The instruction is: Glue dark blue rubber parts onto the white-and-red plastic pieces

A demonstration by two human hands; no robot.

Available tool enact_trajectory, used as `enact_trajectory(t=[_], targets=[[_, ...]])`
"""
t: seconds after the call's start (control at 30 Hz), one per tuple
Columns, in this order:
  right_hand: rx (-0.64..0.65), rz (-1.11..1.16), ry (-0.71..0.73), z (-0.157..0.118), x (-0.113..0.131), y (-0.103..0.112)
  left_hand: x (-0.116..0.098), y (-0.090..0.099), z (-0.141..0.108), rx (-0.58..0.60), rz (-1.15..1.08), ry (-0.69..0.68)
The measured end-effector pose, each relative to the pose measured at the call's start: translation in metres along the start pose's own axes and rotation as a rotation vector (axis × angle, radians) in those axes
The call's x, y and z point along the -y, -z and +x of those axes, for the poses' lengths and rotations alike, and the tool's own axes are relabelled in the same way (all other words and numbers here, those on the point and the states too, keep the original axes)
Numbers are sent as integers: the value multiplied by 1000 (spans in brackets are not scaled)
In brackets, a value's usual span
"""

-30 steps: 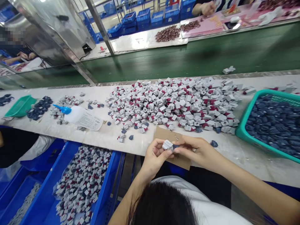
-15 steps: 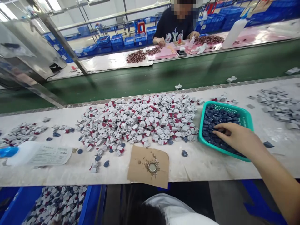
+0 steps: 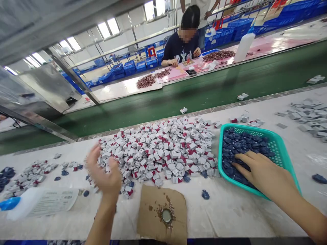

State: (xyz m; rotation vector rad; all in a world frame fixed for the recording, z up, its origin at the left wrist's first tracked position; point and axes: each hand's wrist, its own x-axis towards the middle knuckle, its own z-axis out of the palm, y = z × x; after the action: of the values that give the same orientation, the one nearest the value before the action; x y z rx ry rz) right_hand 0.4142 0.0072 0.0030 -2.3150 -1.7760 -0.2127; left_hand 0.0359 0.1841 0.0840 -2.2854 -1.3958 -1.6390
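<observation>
My right hand [image 3: 263, 173] reaches into a green basket [image 3: 287, 160] of dark blue pieces [image 3: 237, 141]. Its thumb and forefinger are apart, touching the pieces, and nothing shows between them. Over the left edge of a large pile of white and red pieces [image 3: 163, 149] is my left hand [image 3: 104, 170], blurred, fingers spread and curved, with nothing visible in it. A brown cardboard piece [image 3: 148, 217] with a small round cap [image 3: 167, 215] of liquid lies between my hands, near the table's front edge. One dark blue piece [image 3: 205, 194] rests to the right of the cardboard.
A white bottle with a blue cap [image 3: 46, 202] lies at the left, near smaller piles. Grey pieces [image 3: 309, 115] are at the far right. Beyond the green belt [image 3: 153, 102], a person [image 3: 181, 47] sits at another table; someone else stands behind.
My left hand has come into view over the left of the pile. My right hand stays in the basket, its thumb and forefinger wider apart. The camera view has tilted up.
</observation>
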Motion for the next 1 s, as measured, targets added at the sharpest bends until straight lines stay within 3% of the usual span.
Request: enact_trajectory(t=[0.1,0.13,0.17,0.2,0.27,0.37,0.5,0.67,0.77,0.87,1.0], targets=[[-37,44,2,1,-1,-4,-46,-115,63,449,-25,-193],[-38,64,-30,1,-1,-5,-58,-153,79,600,5,-221],[-34,91,-73,1,0,-4,-67,-188,91,850,135,-189],[-27,125,-122,1,1,-3,-73,-219,100,955,182,-181],[-30,222,-216,0,3,0,-81,-268,112,1108,272,-153],[-67,432,-309,0,4,6,-82,-304,117,1191,327,-136],[-53,697,-362,1,0,8,-80,-305,110,1205,370,-123],[-116,904,-391,2,-3,7,-86,-284,104,1132,343,-143],[-128,1076,-393,1,-1,17,-93,-267,111,1079,273,-142],[-79,1165,-341,-4,9,35,-95,-234,120,971,151,-141],[92,1187,-255,-13,34,55,-84,-145,102,812,-35,-104]])
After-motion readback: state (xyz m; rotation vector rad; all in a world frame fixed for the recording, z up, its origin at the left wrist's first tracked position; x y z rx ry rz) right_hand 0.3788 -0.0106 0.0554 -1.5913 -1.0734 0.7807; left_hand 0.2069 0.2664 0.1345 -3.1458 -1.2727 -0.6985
